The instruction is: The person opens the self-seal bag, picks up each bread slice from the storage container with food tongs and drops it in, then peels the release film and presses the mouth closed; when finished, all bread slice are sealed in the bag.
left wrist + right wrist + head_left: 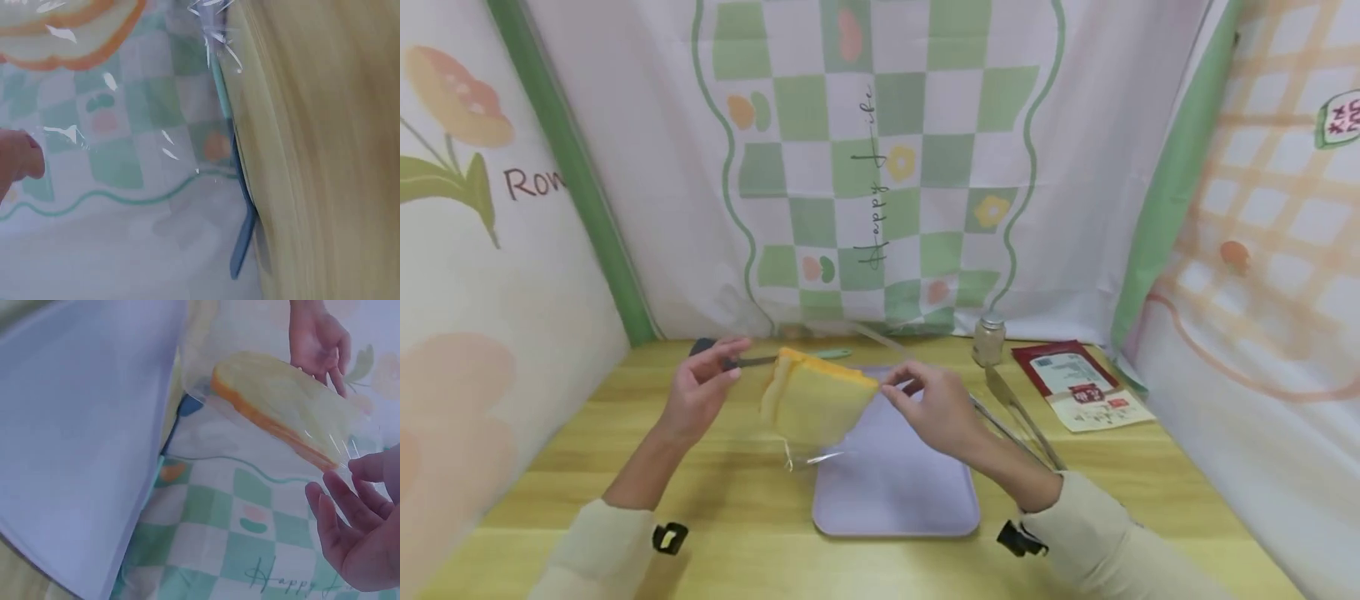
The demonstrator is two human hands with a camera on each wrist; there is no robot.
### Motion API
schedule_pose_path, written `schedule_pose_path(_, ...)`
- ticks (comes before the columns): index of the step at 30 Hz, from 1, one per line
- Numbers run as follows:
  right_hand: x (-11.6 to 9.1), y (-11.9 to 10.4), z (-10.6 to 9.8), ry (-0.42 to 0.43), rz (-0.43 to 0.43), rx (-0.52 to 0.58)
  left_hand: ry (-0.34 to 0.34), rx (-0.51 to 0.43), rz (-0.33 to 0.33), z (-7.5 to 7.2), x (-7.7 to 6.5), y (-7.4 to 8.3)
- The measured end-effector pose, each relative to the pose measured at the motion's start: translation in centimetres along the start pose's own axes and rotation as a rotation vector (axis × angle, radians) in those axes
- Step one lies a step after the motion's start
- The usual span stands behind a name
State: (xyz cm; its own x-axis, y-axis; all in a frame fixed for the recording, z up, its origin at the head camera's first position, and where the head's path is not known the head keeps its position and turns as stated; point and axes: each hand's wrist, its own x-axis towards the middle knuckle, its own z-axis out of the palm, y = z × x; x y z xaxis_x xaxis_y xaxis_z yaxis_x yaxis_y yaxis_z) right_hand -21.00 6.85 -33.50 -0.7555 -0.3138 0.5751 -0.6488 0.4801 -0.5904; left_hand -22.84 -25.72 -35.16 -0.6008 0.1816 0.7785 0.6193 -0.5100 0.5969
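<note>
Slices of bread (pixel 820 396) in a clear plastic bag (pixel 290 422) hang tilted over the left side of a lilac tray (pixel 898 500). At one corner of the bag, beside the crust, my right hand (pixel 936 408) pinches it between thumb and fingers. My left hand (pixel 696 396) is raised to the left of the bread, its thumb and fingers apart and nothing gripped between them. In the right wrist view the left hand (pixel 319 344) shows behind the bag, fingers loose. Only a fingertip (pixel 22 155) of it appears in the left wrist view.
Behind the bread lies a spatula (pixel 240 187) with a dark head and pale green handle. Metal tongs (pixel 1022 417) lie right of the tray. A small lidded jar (pixel 989 340) and a red and white packet (pixel 1082 387) sit at the back right.
</note>
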Motion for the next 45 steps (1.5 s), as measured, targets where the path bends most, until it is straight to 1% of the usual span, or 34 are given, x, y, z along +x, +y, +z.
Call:
schedule_pose_path(3,0.5,-0.2,-0.7,0.013,-0.025,-0.008,0.089,0.000,0.027,1.0,0.4,-0.3)
schedule_pose_path(7,1.5,-0.6,-1.1,0.055,-0.068,0.000,0.196,-0.024,0.030,2.0,0.8,-0.3)
schedule_pose_path(10,2.2,-1.1,-1.4,0.092,-0.110,0.018,0.233,-0.050,0.031,2.4,0.9,-0.2)
schedule_pose_path(12,2.7,-1.4,-1.4,0.105,-0.133,0.028,0.260,-0.070,0.045,2.6,1.0,-0.2)
schedule_pose_path(15,3.4,-1.4,-1.2,0.110,-0.171,0.034,0.300,-0.098,0.083,2.8,1.1,-0.2)
schedule_pose_path(17,3.8,-1.4,-0.8,0.108,-0.190,0.046,0.332,-0.120,0.100,2.8,1.1,-0.1)
schedule_pose_path(22,4.2,-1.1,0.1,0.112,-0.222,0.066,0.372,-0.140,0.099,2.4,0.7,0.1)
schedule_pose_path(24,4.3,-0.9,0.3,0.122,-0.232,0.069,0.382,-0.126,0.100,2.1,0.6,0.2)
schedule_pose_path(27,4.4,-0.8,0.4,0.152,-0.242,0.077,0.407,-0.074,0.095,1.9,0.6,0.4)
schedule_pose_path(29,4.4,-0.9,0.3,0.169,-0.231,0.093,0.453,-0.015,0.073,2.1,0.6,0.5)
schedule_pose_path(33,4.0,-1.2,-0.9,0.201,-0.235,0.143,0.582,0.131,0.030,3.3,0.9,0.7)
schedule_pose_path(36,3.8,-1.2,-2.1,0.199,-0.255,0.211,0.635,0.211,0.004,4.7,1.2,0.6)
schedule_pose_path(38,3.5,-1.0,-3.0,0.181,-0.267,0.256,0.638,0.232,-0.019,5.7,1.4,0.7)
schedule_pose_path(41,2.9,-0.6,-4.2,0.165,-0.259,0.303,0.610,0.243,-0.059,7.3,1.6,0.8)
schedule_pose_path(45,1.9,-0.6,-6.0,0.176,-0.218,0.359,0.509,0.254,-0.117,9.2,2.0,0.5)
